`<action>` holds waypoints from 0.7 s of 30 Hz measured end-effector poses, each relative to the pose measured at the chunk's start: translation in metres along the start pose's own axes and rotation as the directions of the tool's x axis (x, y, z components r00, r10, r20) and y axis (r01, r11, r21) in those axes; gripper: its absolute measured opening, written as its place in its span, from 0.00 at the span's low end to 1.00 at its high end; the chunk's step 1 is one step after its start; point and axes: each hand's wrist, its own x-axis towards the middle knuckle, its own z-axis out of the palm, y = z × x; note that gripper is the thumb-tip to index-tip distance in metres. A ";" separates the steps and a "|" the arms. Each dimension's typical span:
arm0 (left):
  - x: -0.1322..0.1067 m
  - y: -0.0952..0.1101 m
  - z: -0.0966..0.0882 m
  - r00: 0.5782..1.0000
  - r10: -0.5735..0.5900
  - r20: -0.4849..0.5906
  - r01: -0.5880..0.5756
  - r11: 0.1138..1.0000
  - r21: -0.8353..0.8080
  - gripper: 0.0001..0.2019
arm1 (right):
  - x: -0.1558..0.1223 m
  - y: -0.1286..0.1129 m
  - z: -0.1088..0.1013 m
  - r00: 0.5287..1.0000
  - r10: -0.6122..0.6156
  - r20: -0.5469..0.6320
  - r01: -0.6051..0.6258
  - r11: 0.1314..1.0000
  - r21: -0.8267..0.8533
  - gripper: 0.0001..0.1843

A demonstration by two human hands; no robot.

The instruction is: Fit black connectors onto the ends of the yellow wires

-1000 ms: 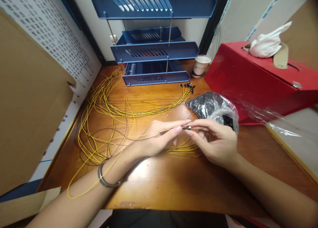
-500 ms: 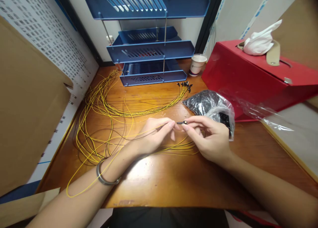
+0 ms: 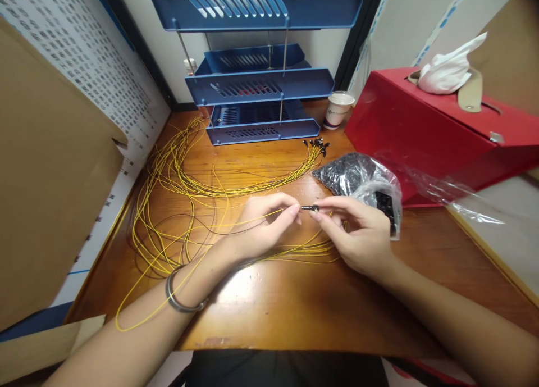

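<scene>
Between my fingertips, above the middle of the table, is a small black connector (image 3: 309,208). My left hand (image 3: 269,221) pinches a thin yellow wire (image 3: 248,222) where it meets the connector's left end; the wire loops back over my left forearm. The connector's rounded right end is pinched between the thumb and forefinger of my right hand (image 3: 360,232). A bundle of yellow and dark wires (image 3: 248,192) curves across the table behind my hands, with black ends (image 3: 318,145) at its right. More yellow wires (image 3: 298,252) lie beneath my hands.
Behind the wires stands a blue tiered tray rack (image 3: 261,131), with a paper cup (image 3: 338,110) beside it. A clear plastic bag of black parts (image 3: 357,176) lies just beyond my right hand. Right of it is a red box (image 3: 404,134) with tissue on top. Cardboard (image 3: 54,168) borders the left.
The view has shifted slightly. The connector has turned a little between my fingers, and my left fingertips sit closer against its end.
</scene>
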 end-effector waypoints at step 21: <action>0.001 0.002 -0.002 0.959 0.274 -0.069 -0.242 0.923 0.299 0.07 | 0.004 -0.010 -0.004 0.991 -0.115 0.062 0.115 0.993 0.014 0.09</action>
